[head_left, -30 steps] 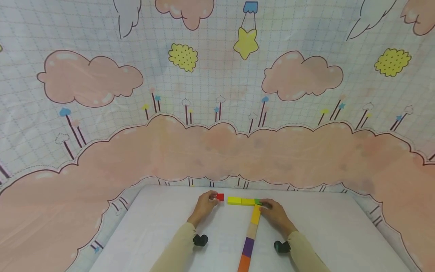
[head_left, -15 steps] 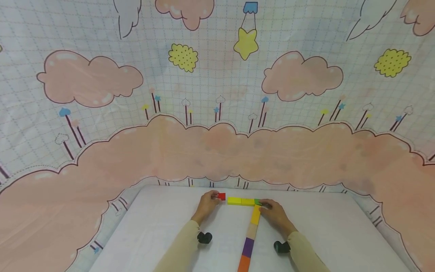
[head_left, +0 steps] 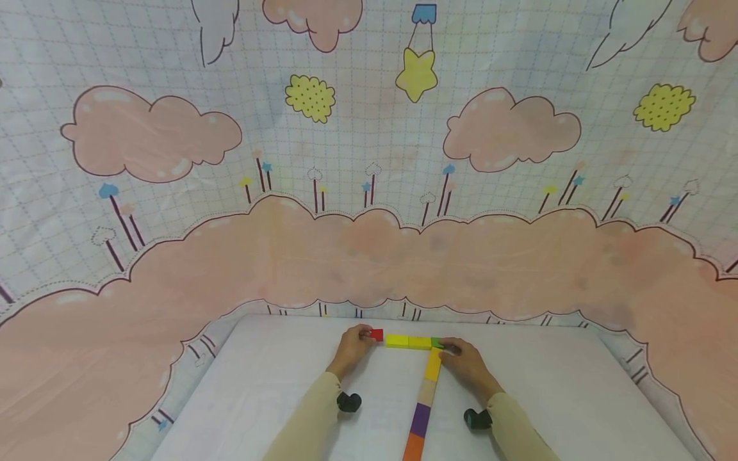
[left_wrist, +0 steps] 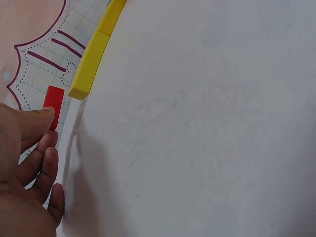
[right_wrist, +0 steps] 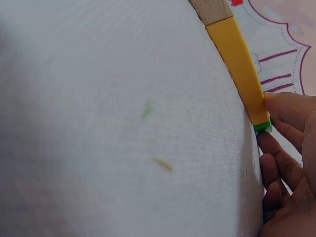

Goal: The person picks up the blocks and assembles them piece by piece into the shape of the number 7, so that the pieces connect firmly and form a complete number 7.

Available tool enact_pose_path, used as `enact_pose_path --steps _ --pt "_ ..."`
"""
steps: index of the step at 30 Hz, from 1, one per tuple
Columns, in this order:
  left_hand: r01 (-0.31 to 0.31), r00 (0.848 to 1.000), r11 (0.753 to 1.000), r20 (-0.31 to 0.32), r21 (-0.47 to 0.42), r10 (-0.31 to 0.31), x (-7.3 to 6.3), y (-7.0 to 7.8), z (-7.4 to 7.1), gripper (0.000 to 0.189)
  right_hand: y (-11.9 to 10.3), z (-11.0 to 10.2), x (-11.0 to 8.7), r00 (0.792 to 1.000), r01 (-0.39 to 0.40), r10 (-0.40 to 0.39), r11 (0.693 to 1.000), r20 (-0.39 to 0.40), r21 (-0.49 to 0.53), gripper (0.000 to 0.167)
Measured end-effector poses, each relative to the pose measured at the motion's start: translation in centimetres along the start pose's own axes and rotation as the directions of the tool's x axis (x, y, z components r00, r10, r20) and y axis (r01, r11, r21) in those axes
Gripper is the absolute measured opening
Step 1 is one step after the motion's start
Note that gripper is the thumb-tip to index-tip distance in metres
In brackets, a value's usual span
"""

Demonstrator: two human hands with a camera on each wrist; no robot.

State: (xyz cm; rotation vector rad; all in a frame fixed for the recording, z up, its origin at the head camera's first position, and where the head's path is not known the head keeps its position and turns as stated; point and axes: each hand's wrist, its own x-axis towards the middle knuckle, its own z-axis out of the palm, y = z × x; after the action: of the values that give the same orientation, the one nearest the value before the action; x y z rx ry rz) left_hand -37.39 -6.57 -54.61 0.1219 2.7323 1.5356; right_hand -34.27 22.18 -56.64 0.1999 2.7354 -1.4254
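Observation:
Thumb and index finger of my left hand (head_left: 352, 351) pinch a small red block (head_left: 377, 335). In the left wrist view the red block (left_wrist: 55, 95) tilts beside the end of a yellow block (left_wrist: 89, 69), with a narrow gap between them. Two yellow blocks (head_left: 397, 341) lie end to end along the far side, meeting a green block (head_left: 437, 342) on the right. My right hand (head_left: 468, 366) pinches at that corner: the thumb touches the side of the orange-yellow block (right_wrist: 239, 64), the index finger touches the green block (right_wrist: 262, 127), mostly hidden by the fingers in the head view.
From the corner a row runs toward me: the orange-yellow block, a bare wood block (head_left: 427, 392), a purple block (head_left: 421, 419) and an orange block (head_left: 414, 446). They lie on a white-covered table (head_left: 277, 378). Behind its far edge hangs a printed cloth (head_left: 369, 256).
My left hand has moved slightly right with the red block, narrowing its gap to the yellow block. My right hand has stayed at the green block.

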Motion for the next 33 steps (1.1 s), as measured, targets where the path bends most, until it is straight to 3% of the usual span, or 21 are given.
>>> enact_pose_path --steps 33 --pt "-0.006 1.0 0.993 -0.019 0.122 0.008 -0.05 -0.23 0.79 0.028 0.19 -0.08 -0.01 0.999 0.037 -0.037 0.999 0.0 -0.011 0.033"
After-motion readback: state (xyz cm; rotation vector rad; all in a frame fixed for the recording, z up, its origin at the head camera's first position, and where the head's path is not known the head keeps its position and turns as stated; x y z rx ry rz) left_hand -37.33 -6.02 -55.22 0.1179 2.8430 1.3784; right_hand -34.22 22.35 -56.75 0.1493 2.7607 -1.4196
